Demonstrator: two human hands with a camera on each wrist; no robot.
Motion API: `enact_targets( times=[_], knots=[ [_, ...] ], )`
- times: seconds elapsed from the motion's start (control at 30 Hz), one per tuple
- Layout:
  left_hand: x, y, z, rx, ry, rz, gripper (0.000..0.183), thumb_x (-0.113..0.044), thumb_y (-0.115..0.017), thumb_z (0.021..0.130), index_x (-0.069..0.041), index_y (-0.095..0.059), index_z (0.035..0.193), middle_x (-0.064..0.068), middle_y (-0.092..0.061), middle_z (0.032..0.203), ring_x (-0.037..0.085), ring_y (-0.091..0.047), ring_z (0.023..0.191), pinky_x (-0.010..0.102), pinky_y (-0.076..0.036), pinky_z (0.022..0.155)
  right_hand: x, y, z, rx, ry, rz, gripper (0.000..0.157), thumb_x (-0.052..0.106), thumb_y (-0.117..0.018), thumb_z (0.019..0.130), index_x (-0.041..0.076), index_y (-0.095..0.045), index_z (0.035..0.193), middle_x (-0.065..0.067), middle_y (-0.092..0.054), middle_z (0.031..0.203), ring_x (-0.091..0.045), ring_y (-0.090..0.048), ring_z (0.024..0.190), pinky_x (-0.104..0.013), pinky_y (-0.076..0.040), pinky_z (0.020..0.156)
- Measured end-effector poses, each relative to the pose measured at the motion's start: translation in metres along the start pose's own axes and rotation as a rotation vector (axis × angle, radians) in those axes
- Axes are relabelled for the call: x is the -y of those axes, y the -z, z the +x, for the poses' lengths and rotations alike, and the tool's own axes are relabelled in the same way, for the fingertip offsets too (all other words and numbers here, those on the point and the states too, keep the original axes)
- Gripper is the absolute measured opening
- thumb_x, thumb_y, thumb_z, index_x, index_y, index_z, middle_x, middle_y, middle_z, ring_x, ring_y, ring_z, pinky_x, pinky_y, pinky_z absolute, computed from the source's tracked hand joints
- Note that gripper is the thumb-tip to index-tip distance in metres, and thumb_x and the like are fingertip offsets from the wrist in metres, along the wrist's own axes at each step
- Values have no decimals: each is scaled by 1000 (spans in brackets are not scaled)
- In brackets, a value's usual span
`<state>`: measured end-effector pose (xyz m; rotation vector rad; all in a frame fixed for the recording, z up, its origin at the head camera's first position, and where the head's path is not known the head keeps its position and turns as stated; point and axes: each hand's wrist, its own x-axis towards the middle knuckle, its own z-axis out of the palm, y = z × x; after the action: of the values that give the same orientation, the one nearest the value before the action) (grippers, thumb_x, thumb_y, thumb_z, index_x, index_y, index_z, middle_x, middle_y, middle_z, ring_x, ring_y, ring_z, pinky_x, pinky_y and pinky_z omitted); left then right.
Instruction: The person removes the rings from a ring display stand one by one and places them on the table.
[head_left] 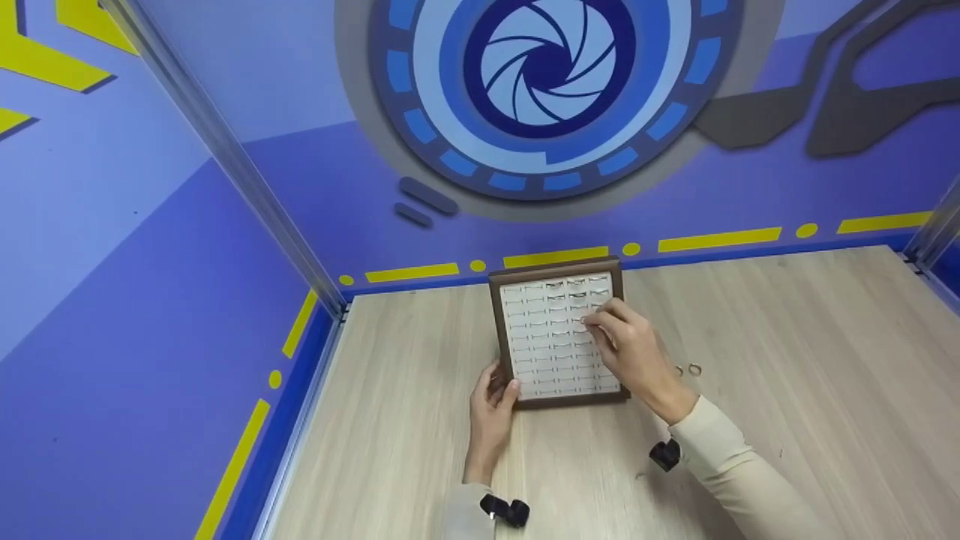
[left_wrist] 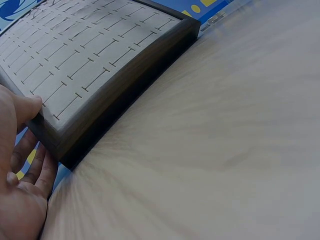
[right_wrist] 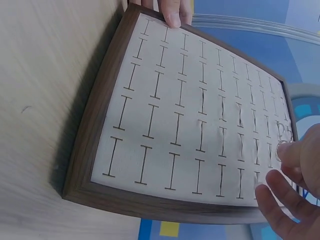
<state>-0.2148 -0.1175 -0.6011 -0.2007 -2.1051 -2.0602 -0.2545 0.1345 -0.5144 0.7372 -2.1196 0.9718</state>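
Black wrist cameras [head_left: 517,514] sit by your cream sleeves [head_left: 712,442]. Past them, your left hand [head_left: 491,416] grips the framed slotted board [head_left: 571,403] by its lower left corner, thumb in front, fingers behind, likely to steady its tilt. Your right hand [head_left: 634,352] pinches a small ring [right_wrist: 281,143] at the slotted face. Loose rings [head_left: 695,370] lie on the table [head_left: 787,360] beside the board, probably for easy reach; farther up, seated rings [head_left: 577,295] fill some upper slots.

A blue wall [head_left: 720,187] stands behind the pale table [head_left: 795,352], a metal post [head_left: 234,161] at the table's far left corner
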Motion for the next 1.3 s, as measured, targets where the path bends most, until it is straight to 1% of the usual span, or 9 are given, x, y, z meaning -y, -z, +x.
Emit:
enact_targets(
  times=[0.1, 0.23, 0.4, 0.57, 0.67, 0.83, 0.97, 1.1, 1.3],
  knots=[
    [0, 0, 1, 7, 9, -5, 47, -1, -62, 97, -2, -49, 142, 15, -61, 127, 32, -58, 120, 42, -50, 106, 1, 3, -3, 4, 12, 7, 12, -9, -70, 87, -1, -74, 95, -10, -64, 92, -19, -64, 83, -20, -55, 76],
    [-1, -1, 1, 4, 6, -7, 46, -1, -62, 97, -2, -50, 142, 16, -61, 126, 34, -58, 119, 40, -51, 104, 1, 8, -8, -3, 11, 10, 11, -9, -71, 86, -1, -74, 93, -9, -65, 91, -19, -65, 81, -26, -57, 72],
    [-1, -1, 1, 2, 1, 15, 47, -3, -62, 97, 0, -49, 142, 16, -60, 128, 32, -58, 121, 39, -51, 105, -1, 14, -15, 0, -1, -26, 18, -12, -74, 81, 1, -74, 93, -4, -66, 92, -16, -65, 78, -24, -57, 65],
    [-1, -1, 2, 12, -22, 22, 48, -2, -62, 97, 1, -48, 143, 18, -60, 129, 34, -57, 122, 43, -50, 106, -4, 21, -22, 26, -4, -36, 18, -13, -74, 81, 1, -73, 93, -7, -66, 91, -19, -66, 80, -30, -59, 69],
    [0, -1, 2, 21, -26, 14, 48, -2, -62, 97, 0, -47, 143, 18, -60, 129, 34, -57, 121, 42, -51, 105, -7, 24, -27, 34, -10, -53, 19, -12, -74, 81, 1, -73, 94, -7, -66, 92, -20, -66, 81, -31, -58, 69],
    [0, -1, 1, 15, -33, 6, 48, 0, -62, 97, 1, -47, 143, 19, -60, 128, 34, -58, 118, 40, -52, 102, -10, 30, -35, 40, -29, -79, 19, -10, -76, 81, 3, -74, 94, -4, -67, 94, -20, -66, 82, -31, -59, 72],
    [0, 0, 1, 9, -37, -2, 48, 0, -62, 96, 2, -48, 142, 20, -61, 127, 35, -59, 117, 43, -52, 102, -12, 35, -41, 38, -36, -93, 18, -10, -76, 80, 3, -74, 93, -2, -66, 93, -19, -66, 81, -30, -59, 70],
    [0, 1, 1, 17, -28, 8, 48, -1, -63, 97, 0, -49, 142, 20, -60, 128, 36, -58, 118, 46, -51, 103, -17, 40, -48, 37, -44, -106, 19, -11, -75, 80, 4, -74, 93, -2, -66, 93, -18, -66, 79, -27, -58, 70],
    [-1, 2, 0, 22, -25, 26, 48, -2, -63, 97, 0, -48, 143, 21, -60, 130, 36, -58, 119, 45, -51, 103, -26, 46, -60, 34, -40, -111, 24, -13, -76, 78, 7, -74, 91, -1, -67, 93, -20, -68, 78, -24, -58, 70]
  ],
)
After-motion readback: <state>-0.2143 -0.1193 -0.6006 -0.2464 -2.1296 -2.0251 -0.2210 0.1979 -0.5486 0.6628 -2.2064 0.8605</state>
